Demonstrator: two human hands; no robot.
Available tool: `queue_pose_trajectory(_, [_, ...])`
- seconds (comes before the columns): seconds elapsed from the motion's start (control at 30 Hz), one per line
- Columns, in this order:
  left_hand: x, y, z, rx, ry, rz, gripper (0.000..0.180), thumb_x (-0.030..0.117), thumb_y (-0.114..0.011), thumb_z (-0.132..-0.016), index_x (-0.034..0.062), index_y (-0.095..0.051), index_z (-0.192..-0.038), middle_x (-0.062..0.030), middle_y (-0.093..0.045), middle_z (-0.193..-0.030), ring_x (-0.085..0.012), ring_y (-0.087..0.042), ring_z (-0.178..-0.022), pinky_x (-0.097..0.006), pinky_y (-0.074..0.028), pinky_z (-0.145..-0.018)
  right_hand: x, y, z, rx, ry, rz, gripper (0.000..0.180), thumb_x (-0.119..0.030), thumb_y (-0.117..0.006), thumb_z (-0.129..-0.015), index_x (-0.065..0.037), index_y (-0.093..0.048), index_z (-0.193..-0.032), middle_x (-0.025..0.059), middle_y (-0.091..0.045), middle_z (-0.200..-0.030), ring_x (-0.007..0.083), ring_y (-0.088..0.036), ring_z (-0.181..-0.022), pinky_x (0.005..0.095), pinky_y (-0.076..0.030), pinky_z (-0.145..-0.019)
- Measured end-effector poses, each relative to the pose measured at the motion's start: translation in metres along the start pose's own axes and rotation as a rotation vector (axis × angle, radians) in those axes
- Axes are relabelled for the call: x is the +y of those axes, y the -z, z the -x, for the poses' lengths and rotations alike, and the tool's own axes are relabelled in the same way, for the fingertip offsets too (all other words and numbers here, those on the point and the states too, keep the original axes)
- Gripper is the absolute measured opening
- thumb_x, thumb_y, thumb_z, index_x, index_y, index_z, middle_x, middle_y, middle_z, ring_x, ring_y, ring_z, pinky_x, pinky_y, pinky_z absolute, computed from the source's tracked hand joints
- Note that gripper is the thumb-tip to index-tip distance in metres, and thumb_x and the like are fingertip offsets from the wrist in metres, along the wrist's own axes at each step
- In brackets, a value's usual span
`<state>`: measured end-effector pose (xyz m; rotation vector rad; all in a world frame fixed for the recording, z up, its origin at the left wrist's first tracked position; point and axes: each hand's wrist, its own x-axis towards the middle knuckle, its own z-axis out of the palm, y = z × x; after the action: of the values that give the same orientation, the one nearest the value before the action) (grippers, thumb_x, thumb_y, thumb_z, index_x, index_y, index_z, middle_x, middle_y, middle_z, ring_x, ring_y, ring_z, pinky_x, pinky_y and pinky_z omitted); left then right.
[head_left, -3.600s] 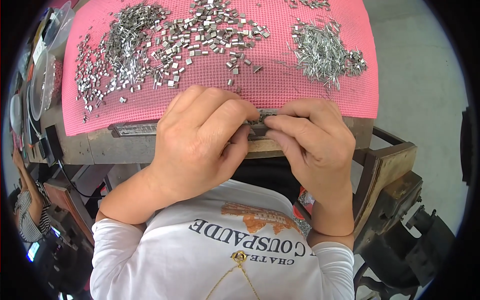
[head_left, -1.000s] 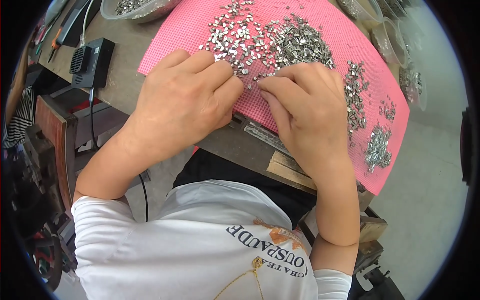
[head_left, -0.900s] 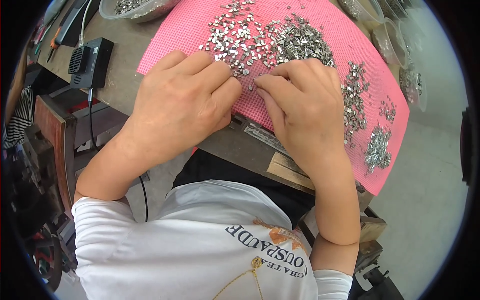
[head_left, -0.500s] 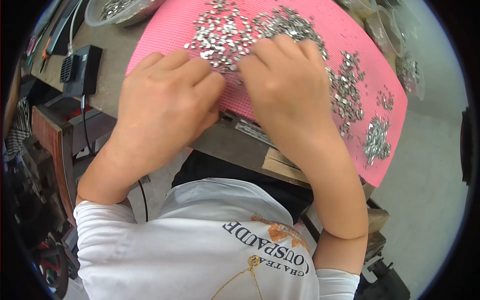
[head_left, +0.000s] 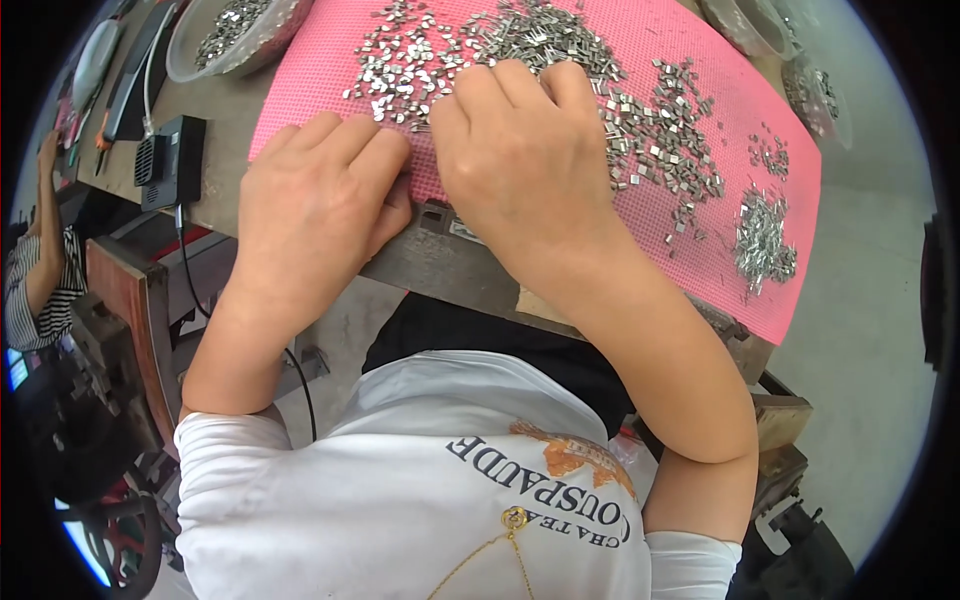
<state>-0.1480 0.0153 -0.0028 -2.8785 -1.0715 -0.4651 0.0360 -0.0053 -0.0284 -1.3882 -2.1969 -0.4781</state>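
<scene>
Small silvery metal pieces (head_left: 665, 130) lie scattered and heaped on a pink textured mat (head_left: 640, 210). My left hand (head_left: 315, 195) is over the mat's near left edge, its fingers curled down and closed. To its right, my right hand (head_left: 525, 155) sits on the near side of the largest heap (head_left: 545, 35), also with bent, closed fingers. The backs of both hands hide the fingertips, so whatever is pinched there does not show. A looser spread of flat shiny pieces (head_left: 400, 75) lies just beyond the hands.
A clear plastic bowl (head_left: 205, 70) of metal pieces stands at the far left, near a black box with a cable (head_left: 180, 165). Plastic tubs (head_left: 745, 25) line the far right. Thin pieces (head_left: 765, 240) form a separate pile. Another person's arm (head_left: 45, 230) shows at the left edge.
My right hand has shifted a little left over the mat, and the left hand has stayed close by. The whole view has swung slightly, bringing another person's arm in at the left.
</scene>
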Motion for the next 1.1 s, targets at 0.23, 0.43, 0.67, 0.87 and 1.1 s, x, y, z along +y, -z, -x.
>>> queue_pose_trajectory(0.23, [0.000, -0.003, 0.003, 0.018, 0.034, 0.021, 0.020, 0.015, -0.075, -0.076, 0.0115, -0.060, -0.088, -0.0029, -0.057, -0.082, -0.0232, -0.060, -0.079, -0.037, -0.048, -0.070, 0.001, 0.004, -0.002, -0.143, -0.025, 0.013, 0.006, -0.012, -0.066, -0.082, -0.010, -0.060, -0.082, 0.0042, -0.055, -0.082, 0.0212, -0.059, -0.083, 0.0374, -0.042, -0.075])
queue_pose_trajectory(0.43, [0.003, -0.009, -0.003, 0.081, 0.029, 0.125, 0.019, 0.014, -0.075, -0.076, 0.0111, -0.060, -0.088, -0.0042, -0.056, -0.080, -0.0245, -0.061, -0.079, -0.038, -0.048, -0.071, 0.025, 0.030, -0.001, -0.203, -0.155, -0.327, 0.005, -0.005, -0.065, -0.095, -0.003, -0.060, -0.096, 0.0091, -0.062, -0.092, 0.0286, -0.062, -0.089, 0.0393, -0.044, -0.079])
queue_pose_trajectory(0.67, [0.017, -0.003, -0.004, 0.146, 0.083, 0.484, 0.022, -0.002, -0.075, -0.074, 0.0068, -0.066, -0.092, -0.0064, -0.063, -0.083, -0.0270, -0.060, -0.073, -0.037, -0.046, -0.067, 0.056, 0.118, 0.054, -0.169, -0.362, -0.464, 0.007, 0.005, -0.052, -0.098, 0.002, -0.058, -0.101, 0.0121, -0.061, -0.100, 0.0236, -0.058, -0.090, 0.0330, -0.047, -0.085])
queue_pose_trajectory(0.87, [0.063, -0.007, -0.031, 0.146, -0.190, 0.594, 0.025, -0.001, -0.077, -0.072, 0.0069, -0.068, -0.093, -0.0063, -0.070, -0.097, -0.0266, -0.064, -0.083, -0.039, -0.046, -0.074, 0.049, 0.154, 0.144, -0.108, -0.672, -0.426, 0.014, 0.003, -0.062, -0.091, -0.004, -0.059, -0.103, 0.0114, -0.065, -0.104, 0.0291, -0.059, -0.098, 0.0390, -0.041, -0.093])
queue_pose_trajectory(1.1, [0.119, -0.020, -0.050, 0.071, -0.315, 0.672, 0.023, 0.004, -0.078, -0.072, 0.0090, -0.069, -0.093, -0.0027, -0.070, -0.099, -0.0232, -0.064, -0.085, -0.037, -0.045, -0.077, 0.043, 0.152, 0.181, -0.054, -0.653, -0.347, 0.015, -0.002, -0.068, -0.089, -0.007, -0.061, -0.102, 0.0079, -0.065, -0.109, 0.0291, -0.061, -0.102, 0.0415, -0.039, -0.094])
